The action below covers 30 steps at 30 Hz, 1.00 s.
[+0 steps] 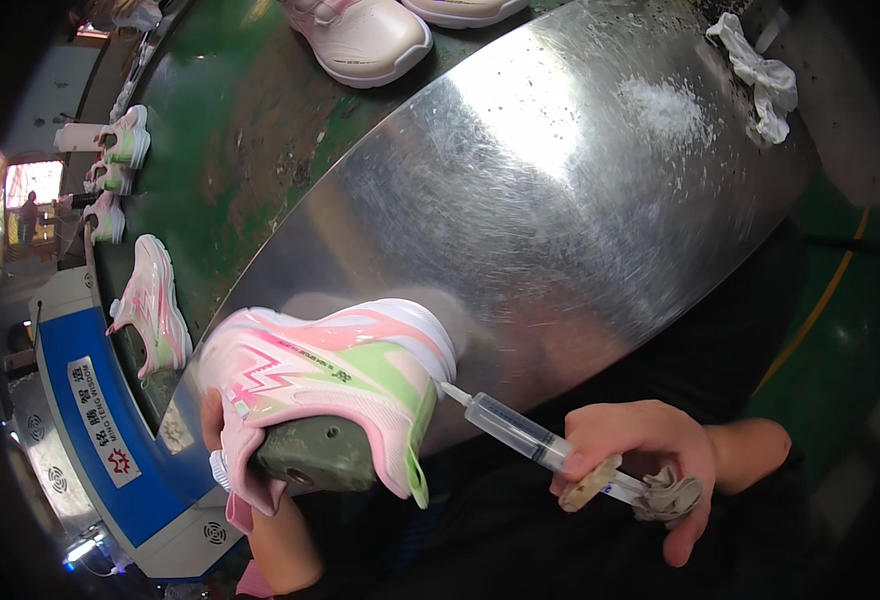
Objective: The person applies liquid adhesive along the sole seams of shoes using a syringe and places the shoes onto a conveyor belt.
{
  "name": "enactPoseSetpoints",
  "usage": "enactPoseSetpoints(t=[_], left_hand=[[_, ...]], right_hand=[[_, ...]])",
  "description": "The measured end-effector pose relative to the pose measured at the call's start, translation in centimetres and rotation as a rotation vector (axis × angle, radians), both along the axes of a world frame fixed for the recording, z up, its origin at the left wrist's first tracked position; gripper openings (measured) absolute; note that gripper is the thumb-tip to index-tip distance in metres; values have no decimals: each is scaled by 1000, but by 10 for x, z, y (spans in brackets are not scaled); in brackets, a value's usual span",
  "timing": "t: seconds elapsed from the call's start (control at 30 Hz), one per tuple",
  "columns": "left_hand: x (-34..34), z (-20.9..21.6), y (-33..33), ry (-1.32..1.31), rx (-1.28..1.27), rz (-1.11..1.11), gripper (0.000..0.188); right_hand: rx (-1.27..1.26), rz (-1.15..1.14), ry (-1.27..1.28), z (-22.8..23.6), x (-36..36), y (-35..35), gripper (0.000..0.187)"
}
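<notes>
A pink, white and light green sneaker [310, 365] is tilted on its side above the near edge of the metal plate. Inside its opening sits a dark green shoe last [320, 452]. My left hand [213, 420], mostly hidden behind the sneaker, is closed around its front side near the tongue. In my right hand [650, 435] is a clear syringe [512, 428], gripped by the barrel and plunger end, with greyish cloth-like wrapping [668, 497] at the plunger. The syringe's white tip meets the heel where sole and upper join; whether it touches is hard to tell.
The scratched metal plate [560, 240] bears white residue [668, 112] and a crumpled white cloth [757, 75]. Beyond lies a worn green surface [230, 130] with a pale pair of sneakers [365, 40], another sneaker [152, 305] and several more. A blue and white machine [110, 400] stands left.
</notes>
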<state>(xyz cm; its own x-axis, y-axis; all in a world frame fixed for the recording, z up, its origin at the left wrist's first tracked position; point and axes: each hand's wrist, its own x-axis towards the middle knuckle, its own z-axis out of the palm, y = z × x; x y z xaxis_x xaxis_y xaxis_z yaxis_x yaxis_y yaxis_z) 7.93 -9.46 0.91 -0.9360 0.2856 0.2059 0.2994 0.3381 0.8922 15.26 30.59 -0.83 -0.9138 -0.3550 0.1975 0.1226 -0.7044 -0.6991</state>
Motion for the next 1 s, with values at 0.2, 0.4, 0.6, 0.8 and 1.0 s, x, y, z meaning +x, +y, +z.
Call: enactPoseSetpoints(t=[0.2,0.4,0.6,0.8,1.0], left_hand=[[1,13,37,-133,-123,-63,38],[63,6,-2,-636,366,627,73],[78,25,45,-682,415,575,76],[99,29,87,-491,290,506,76],[135,6,61,-957,833,289,79]], right_hand=[[113,-19,69,-3,-8,-8,86],[186,-13,95,1,-9,-12,85],[257,-34,147,4,-6,-16,82],[287,-54,156,10,-1,-16,83],[331,-81,166,23,-1,-16,76]])
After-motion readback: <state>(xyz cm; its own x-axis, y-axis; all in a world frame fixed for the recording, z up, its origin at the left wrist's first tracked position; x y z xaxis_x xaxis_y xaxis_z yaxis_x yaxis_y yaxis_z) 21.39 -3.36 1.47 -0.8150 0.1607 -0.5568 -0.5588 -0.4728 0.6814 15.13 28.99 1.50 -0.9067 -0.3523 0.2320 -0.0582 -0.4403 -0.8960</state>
